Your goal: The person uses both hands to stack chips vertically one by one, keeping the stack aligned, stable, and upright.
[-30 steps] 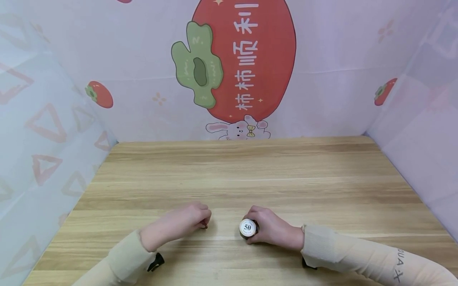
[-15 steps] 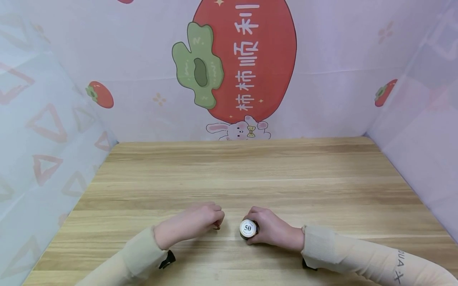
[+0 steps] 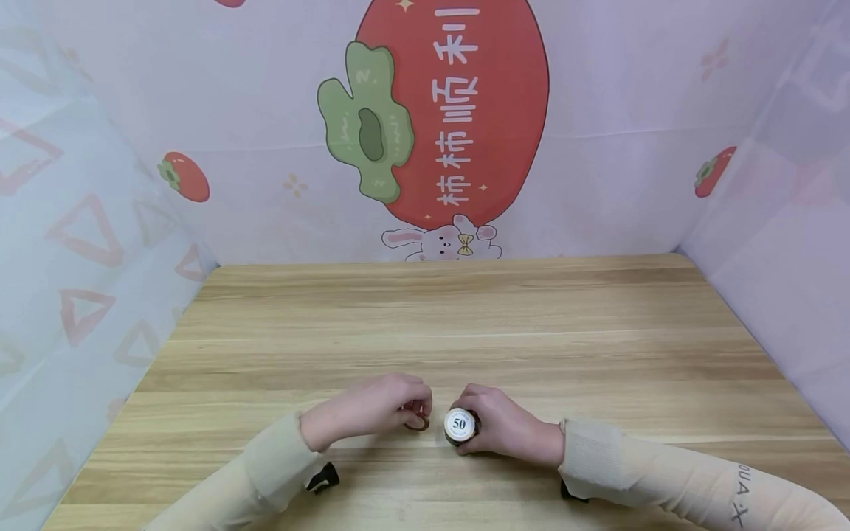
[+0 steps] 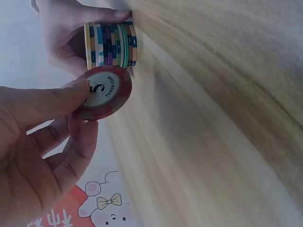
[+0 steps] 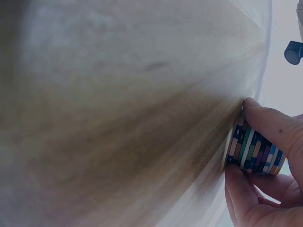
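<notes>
A stack of poker chips [image 3: 460, 424] stands on the table, its top chip white and marked 50. My right hand [image 3: 508, 428] grips this stack round its sides, thumb and fingers on opposite edges. In the right wrist view the stack [image 5: 255, 149] shows bands of blue, green, purple and orange. Just left of it, my left hand [image 3: 381, 404] pinches a single red poker chip [image 4: 105, 92] with a white centre and a 5 on it. The red chip is tilted and held apart from the stack in the head view.
The wooden table [image 3: 425, 317] reaches back to a pale printed backdrop [image 3: 265, 147] with a large red fruit and a rabbit. Patterned cloth walls stand at left and right. Under each sleeve a black wrist mount [image 3: 323, 479] shows.
My left hand has moved right, closer to the stack, and the red chip now shows more between its fingers. My right hand and the stack have stayed in place.
</notes>
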Demonstrator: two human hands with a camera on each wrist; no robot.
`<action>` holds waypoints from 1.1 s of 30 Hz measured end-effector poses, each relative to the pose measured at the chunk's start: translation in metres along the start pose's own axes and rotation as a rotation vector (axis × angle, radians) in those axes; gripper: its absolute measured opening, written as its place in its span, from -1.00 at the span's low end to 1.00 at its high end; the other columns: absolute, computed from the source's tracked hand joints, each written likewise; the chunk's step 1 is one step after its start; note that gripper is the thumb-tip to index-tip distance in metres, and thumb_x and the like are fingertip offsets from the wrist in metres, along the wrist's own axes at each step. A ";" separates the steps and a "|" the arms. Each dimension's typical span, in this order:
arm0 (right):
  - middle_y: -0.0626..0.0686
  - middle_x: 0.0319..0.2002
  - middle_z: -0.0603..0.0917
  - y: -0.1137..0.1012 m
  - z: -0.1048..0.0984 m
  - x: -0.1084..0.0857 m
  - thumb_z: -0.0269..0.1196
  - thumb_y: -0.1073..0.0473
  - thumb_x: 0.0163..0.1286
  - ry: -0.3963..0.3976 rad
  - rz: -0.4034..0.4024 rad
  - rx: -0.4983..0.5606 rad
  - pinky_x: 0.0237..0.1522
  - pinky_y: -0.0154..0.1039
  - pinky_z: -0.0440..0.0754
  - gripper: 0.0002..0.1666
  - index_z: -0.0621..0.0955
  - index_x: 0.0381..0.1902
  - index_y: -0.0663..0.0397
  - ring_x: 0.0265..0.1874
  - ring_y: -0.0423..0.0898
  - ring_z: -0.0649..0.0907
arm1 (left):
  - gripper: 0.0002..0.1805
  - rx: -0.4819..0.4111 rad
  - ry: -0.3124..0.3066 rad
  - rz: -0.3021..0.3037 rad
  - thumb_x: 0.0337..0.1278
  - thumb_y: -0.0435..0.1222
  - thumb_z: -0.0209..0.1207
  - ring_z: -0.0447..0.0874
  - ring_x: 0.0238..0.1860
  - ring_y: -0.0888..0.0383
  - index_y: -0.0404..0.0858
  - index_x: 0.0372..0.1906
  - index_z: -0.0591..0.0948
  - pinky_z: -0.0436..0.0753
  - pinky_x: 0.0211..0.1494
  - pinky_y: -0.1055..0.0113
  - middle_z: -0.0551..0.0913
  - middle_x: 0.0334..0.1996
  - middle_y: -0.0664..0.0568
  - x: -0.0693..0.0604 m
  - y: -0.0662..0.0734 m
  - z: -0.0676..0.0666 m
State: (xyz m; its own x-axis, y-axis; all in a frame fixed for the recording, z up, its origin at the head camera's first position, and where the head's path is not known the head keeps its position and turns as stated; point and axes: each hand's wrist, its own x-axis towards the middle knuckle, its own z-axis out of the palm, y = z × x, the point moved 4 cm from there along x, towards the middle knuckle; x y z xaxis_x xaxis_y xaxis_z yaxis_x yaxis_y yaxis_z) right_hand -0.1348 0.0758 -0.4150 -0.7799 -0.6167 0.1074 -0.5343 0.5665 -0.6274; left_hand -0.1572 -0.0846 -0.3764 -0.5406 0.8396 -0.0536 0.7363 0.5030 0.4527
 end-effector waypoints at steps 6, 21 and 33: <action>-0.18 -0.40 0.49 0.001 0.000 -0.001 0.50 0.23 -0.25 -0.002 0.000 0.012 -0.24 -0.41 0.52 -0.55 0.61 -0.29 0.08 -0.36 -0.33 0.51 | -0.88 -0.169 -0.030 -0.021 -0.03 -0.37 0.25 0.40 -0.48 0.43 -0.11 -0.45 0.54 0.45 -0.37 0.54 0.46 -0.53 0.29 0.006 -0.002 0.006; -0.17 -0.39 0.50 0.001 0.000 0.000 0.50 0.21 -0.23 -0.008 -0.019 -0.007 -0.29 -0.45 0.51 -0.55 0.61 -0.29 0.10 -0.38 -0.35 0.49 | -0.90 -0.594 0.005 -0.185 -0.03 -0.40 0.25 0.49 -0.49 0.35 -0.33 -0.37 0.59 0.53 -0.37 0.46 0.59 -0.53 0.09 0.014 -0.010 0.019; -0.16 -0.39 0.50 0.001 0.000 0.000 0.51 0.21 -0.24 -0.007 -0.022 -0.011 -0.29 -0.44 0.51 -0.54 0.62 -0.29 0.12 -0.38 -0.34 0.49 | -0.84 -0.840 0.059 -0.312 -0.01 -0.50 0.19 0.54 -0.54 0.29 -0.52 -0.29 0.56 0.60 -0.40 0.38 0.63 -0.49 -0.07 0.019 -0.013 0.029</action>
State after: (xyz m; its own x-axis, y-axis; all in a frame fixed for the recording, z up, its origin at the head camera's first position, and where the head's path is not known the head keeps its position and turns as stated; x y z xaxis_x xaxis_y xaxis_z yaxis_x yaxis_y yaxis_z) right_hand -0.1349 0.0765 -0.4155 -0.7654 -0.6331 0.1156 -0.5550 0.5585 -0.6164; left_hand -0.1652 -0.0690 -0.4093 -0.7034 0.6661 -0.2482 0.0239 0.3711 0.9283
